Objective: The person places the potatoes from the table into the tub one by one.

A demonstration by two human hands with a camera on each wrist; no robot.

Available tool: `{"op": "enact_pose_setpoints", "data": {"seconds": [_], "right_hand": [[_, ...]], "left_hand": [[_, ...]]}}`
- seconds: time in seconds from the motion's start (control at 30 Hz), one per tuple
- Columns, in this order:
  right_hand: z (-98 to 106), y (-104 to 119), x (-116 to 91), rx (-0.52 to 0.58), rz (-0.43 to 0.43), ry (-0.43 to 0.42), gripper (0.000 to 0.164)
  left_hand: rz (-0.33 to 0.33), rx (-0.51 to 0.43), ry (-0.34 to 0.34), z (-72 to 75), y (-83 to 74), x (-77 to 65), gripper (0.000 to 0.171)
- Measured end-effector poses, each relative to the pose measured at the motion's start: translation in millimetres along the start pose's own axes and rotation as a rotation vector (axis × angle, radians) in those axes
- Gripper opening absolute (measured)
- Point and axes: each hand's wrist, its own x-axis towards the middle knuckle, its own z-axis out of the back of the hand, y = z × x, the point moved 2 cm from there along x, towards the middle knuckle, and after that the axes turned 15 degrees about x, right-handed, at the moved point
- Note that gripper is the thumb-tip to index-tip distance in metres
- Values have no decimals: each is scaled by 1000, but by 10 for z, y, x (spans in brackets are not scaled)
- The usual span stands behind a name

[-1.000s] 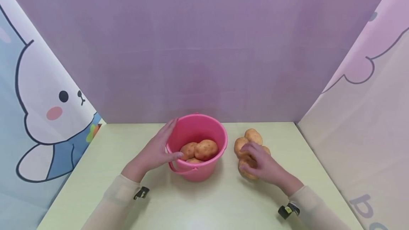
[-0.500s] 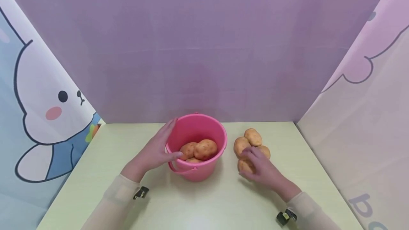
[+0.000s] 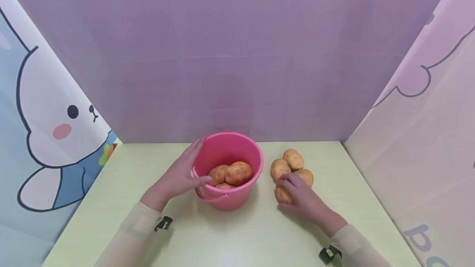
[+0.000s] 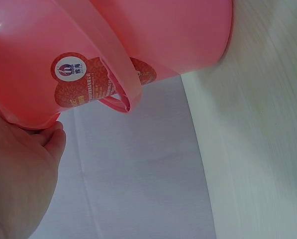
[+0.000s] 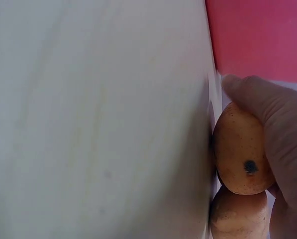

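A pink bucket (image 3: 233,202) stands upright on the table, with several potatoes (image 3: 238,173) inside it. My left hand (image 3: 179,176) holds its left rim, the thumb lying over the front edge. In the left wrist view, that hand (image 4: 19,174) is at the rim beside the hanging handle (image 4: 116,55). Right of the bucket, my right hand (image 3: 306,201) grips the nearest potato (image 3: 283,195) of a small group. The right wrist view shows this potato (image 5: 240,149) with a dark spot and the thumb along it; most fingers are hidden behind it.
Three other potatoes (image 3: 280,169) lie close together beyond the right hand. The pale table (image 3: 222,242) meets a purple cloth wall (image 3: 237,61) just behind the bucket. Printed cloth walls (image 3: 419,168) flank both sides.
My right hand has shifted slightly down and left and closed round the nearest potato. The left hand and bucket stay in place.
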Motion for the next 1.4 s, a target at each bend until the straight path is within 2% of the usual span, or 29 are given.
{"op": "enact_pose_setpoints", "data": {"seconds": [0.7, 1.17, 1.4], "right_hand": [[-32, -15, -11, 69, 25, -13, 63], [42, 36, 37, 100, 52, -109, 59], [140, 99, 96, 141, 26, -114, 57]], "left_hand": [[11, -2, 5, 7, 5, 0, 124], [14, 4, 13, -9, 25, 8, 125], [12, 9, 16, -18, 26, 9, 124]]}}
